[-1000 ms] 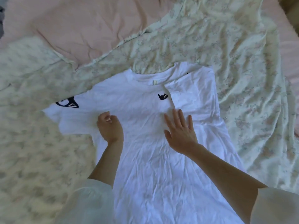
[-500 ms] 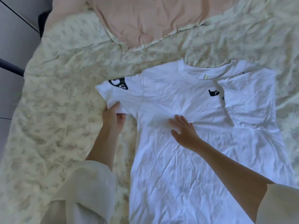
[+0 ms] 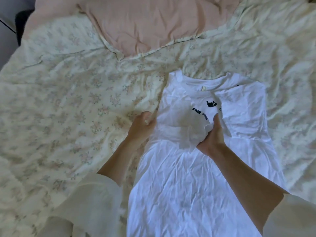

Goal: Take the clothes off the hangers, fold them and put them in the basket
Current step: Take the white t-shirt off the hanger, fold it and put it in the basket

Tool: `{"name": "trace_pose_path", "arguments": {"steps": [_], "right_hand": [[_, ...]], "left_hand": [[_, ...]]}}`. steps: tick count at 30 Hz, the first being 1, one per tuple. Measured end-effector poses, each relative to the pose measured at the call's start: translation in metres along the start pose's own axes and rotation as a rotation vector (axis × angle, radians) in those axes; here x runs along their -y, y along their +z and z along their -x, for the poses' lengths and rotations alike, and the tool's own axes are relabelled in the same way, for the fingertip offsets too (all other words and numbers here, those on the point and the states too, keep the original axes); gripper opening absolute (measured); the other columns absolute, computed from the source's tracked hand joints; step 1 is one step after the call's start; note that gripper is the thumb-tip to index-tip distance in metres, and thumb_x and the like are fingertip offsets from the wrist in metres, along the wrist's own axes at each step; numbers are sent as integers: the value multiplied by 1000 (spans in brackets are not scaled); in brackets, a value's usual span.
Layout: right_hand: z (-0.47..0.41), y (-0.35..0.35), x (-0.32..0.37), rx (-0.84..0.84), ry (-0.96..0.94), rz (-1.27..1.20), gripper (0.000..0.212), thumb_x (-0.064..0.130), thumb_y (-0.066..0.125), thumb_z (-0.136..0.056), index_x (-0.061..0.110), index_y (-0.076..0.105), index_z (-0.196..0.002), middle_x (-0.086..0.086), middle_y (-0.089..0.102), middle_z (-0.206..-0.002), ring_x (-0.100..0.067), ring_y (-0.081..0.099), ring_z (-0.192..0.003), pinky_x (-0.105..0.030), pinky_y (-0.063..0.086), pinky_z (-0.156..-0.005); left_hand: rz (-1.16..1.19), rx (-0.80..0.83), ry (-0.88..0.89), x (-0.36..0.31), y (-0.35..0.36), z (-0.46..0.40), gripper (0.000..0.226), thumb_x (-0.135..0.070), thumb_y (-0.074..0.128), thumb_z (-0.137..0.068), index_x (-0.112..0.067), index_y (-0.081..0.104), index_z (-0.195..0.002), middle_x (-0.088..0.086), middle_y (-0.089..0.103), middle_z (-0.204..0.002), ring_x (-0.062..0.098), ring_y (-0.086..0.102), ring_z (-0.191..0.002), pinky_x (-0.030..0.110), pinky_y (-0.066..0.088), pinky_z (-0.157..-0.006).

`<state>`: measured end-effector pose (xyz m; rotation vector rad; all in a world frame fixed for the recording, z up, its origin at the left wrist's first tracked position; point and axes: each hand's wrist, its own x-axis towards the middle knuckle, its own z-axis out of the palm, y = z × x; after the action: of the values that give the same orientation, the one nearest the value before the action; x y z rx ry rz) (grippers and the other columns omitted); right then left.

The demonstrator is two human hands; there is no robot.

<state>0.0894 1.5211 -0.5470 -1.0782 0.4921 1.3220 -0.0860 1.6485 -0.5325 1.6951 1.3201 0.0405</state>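
We have the white T-shirt (image 3: 196, 177) flat on the bed (image 3: 68, 100), both sleeves folded in. Right hand (image 3: 213, 134) pinches left sleeve at centre; left hand (image 3: 142, 124) curls on side fold. Recommend: align edges, smooth creases w/ palms, then fold hem up.

Creased matt cotton t-shirt (image 3: 196, 185), rumpled floral cloth quilt (image 3: 68, 100)

The light is dim, soft and cool, without glare. The white shirt (image 3: 196, 177) is the brightest area, the pink cover (image 3: 153, 26) at 12 o'clock muted. Faint shadows sit under both forearms (edges diffuse). Wide-angle bending curves the bed (image 3: 59, 108) toward 9 o'clock, where detail smears.
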Motion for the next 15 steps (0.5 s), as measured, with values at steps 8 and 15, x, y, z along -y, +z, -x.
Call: {"name": "trace_pose_path", "arguments": {"steps": [8, 15], "right_hand": [[7, -9, -7, -74, -64, 908, 41, 7, 60, -85, 18, 45, -122, -4, 61, -110, -23, 61, -100, -41, 51, -84], [1, -23, 29, -437, -520, 820, 25, 6, 38, -90, 14, 60, -99, -3, 62, -87, -19, 58, -83, -36, 48, -78]], "left_hand": [[-154, -40, 9, 9, 40, 1, 56, -29, 58, -84, -15, 40, -135, 12, 46, -129, 30, 40, -122, 44, 34, -105], [-406, -175, 243, -30, 52, -15, 42, -25, 50, -93, -18, 46, -134, 2, 41, -140, 27, 31, -132, 43, 34, -103]]}}
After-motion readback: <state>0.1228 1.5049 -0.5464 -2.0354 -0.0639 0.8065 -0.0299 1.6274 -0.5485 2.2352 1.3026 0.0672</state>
